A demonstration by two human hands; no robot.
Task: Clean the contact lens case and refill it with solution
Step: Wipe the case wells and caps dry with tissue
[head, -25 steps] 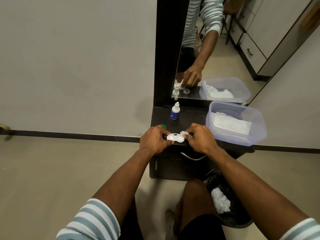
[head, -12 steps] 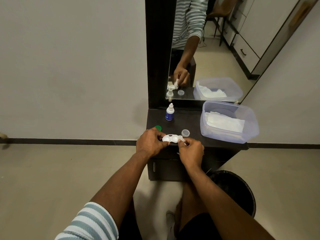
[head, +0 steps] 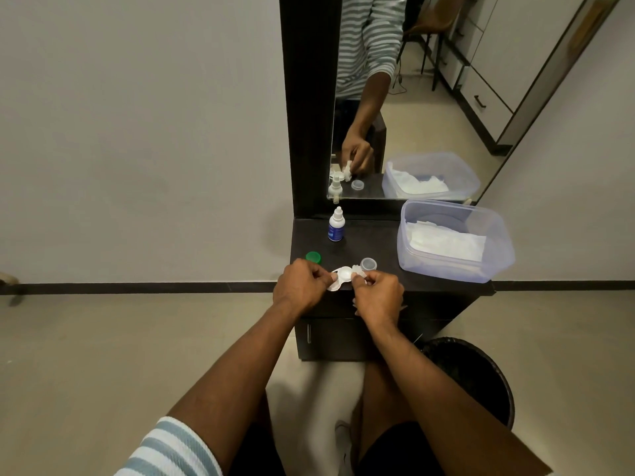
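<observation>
Over the front edge of a dark dresser top (head: pixel 378 242), a white contact lens case (head: pixel 341 277) is pinched by the left hand (head: pixel 302 285) while a tissue scrap (head: pixel 357 269), pinched by the right hand (head: pixel 378 297), is best twisted gently inside each well.

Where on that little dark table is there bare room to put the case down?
Bare tabletop lies between the solution bottle and the plastic tub, behind the clear cap. The front edge is crowded: both hands, the lens case, the green cap.
</observation>
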